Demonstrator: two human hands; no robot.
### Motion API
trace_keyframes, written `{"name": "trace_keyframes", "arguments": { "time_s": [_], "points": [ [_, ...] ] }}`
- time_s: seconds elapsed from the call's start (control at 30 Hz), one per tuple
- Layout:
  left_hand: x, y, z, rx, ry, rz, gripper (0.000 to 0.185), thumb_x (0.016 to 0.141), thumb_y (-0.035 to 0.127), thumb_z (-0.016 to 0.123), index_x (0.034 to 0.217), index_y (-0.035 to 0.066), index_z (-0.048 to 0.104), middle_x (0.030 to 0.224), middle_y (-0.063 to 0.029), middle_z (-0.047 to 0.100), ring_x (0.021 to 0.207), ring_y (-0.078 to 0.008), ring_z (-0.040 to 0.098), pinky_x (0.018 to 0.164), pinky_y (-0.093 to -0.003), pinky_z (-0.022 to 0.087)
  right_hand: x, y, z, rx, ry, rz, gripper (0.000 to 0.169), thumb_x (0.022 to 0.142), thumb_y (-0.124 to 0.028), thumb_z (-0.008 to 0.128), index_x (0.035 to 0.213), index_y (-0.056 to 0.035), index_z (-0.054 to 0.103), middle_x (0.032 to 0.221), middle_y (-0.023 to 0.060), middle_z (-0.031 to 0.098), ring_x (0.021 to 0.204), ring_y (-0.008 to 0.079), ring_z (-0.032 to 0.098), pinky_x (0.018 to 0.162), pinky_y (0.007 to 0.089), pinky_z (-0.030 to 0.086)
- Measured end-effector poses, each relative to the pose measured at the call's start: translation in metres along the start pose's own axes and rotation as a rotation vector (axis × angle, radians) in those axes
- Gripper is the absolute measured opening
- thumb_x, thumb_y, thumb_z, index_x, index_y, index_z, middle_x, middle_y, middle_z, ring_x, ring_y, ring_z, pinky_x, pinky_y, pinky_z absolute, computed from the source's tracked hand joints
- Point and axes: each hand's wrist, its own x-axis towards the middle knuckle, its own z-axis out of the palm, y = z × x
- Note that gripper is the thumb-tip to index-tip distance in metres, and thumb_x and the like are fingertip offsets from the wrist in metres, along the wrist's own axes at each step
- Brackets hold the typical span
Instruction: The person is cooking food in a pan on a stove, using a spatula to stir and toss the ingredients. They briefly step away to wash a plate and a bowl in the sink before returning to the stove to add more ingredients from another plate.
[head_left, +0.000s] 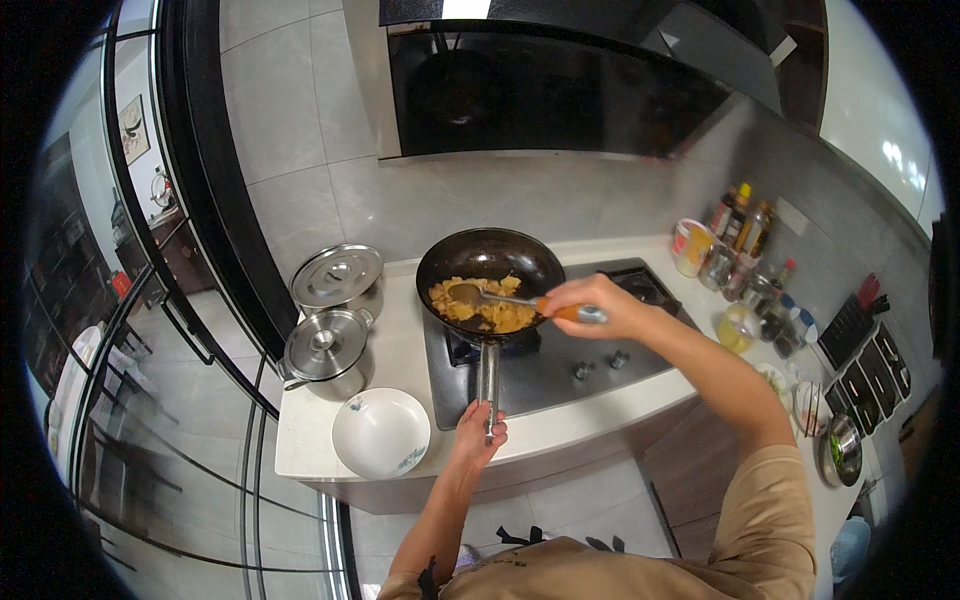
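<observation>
A dark wok (491, 251) sits over the left burner of the gas stove (559, 386), its far wall bare and shiny. Around its metal handle (489, 375) the fingers of my left hand (478, 433) are closed. Yellow-brown pieces of food (510, 319), perhaps scrambled egg, cover the wok's bottom. My right hand (604, 304) grips the orange and grey handle of a cooking spatula (469, 294) from the right. The spatula's metal head rests among the food, its lower edge partly hidden there.
Left of the stove stand two lidded steel pots (326, 349) and a white bowl (381, 433). Bottles (742, 221) and seasoning jars (757, 289) line the right wall, near a knife rack (847, 330). Above hangs a black range hood (540, 94). A glass door (187, 337) is at left.
</observation>
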Motion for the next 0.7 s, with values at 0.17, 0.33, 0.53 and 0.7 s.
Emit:
{"name": "trace_keyframes", "arguments": {
  "time_s": [0.17,0.33,0.53,0.7],
  "points": [
    [-0.004,0.002,0.002,0.005,0.005,0.003,0.010,0.088,0.018,0.042,0.091,0.011,0.035,0.072,-0.0088,0.047,0.052,-0.0138,0.039,0.041,-0.0233,0.031,-0.002,-0.018,-0.038,0.059,0.003,0.085,0.016,0.068,-0.005,0.060,0.084,-0.0017,0.061,0.086,0.0108,0.063,0.076,0.0228,0.061,0.070,0.0301,0.049],
    [-0.005,0.004,-0.001,0.009,0.013,0.022,0.009,0.089,0.018,0.040,0.090,0.011,0.035,0.072,-0.0086,0.046,0.053,-0.0131,0.038,0.042,-0.0233,0.030,-0.006,-0.056,-0.054,0.010,-0.352,-0.023,0.016,0.067,-0.004,0.059,0.083,-0.0039,0.060,0.088,0.0126,0.061,0.078,0.0259,0.060,0.069,0.0318,0.048],
    [-0.002,0.000,0.006,0.040,-0.008,-0.006,0.007,0.089,0.017,0.038,0.089,0.011,0.034,0.072,-0.0082,0.046,0.053,-0.0127,0.038,0.043,-0.0227,0.030,0.008,-0.007,-0.005,-0.155,-0.171,0.037,0.014,0.066,-0.007,0.059,0.080,-0.0034,0.058,0.080,0.0121,0.061,0.073,0.0274,0.059,0.066,0.0334,0.047],
    [-0.001,0.003,-0.005,-0.012,-0.019,-0.005,0.012,0.088,0.016,0.042,0.093,0.012,0.032,0.072,-0.0089,0.046,0.053,-0.0144,0.039,0.043,-0.0241,0.030,0.065,-0.011,-0.014,-0.286,0.323,0.443,0.013,0.069,-0.013,0.057,0.070,0.0003,0.060,0.062,0.0115,0.060,0.057,0.0222,0.059,0.056,0.0315,0.047]
  ]
}}
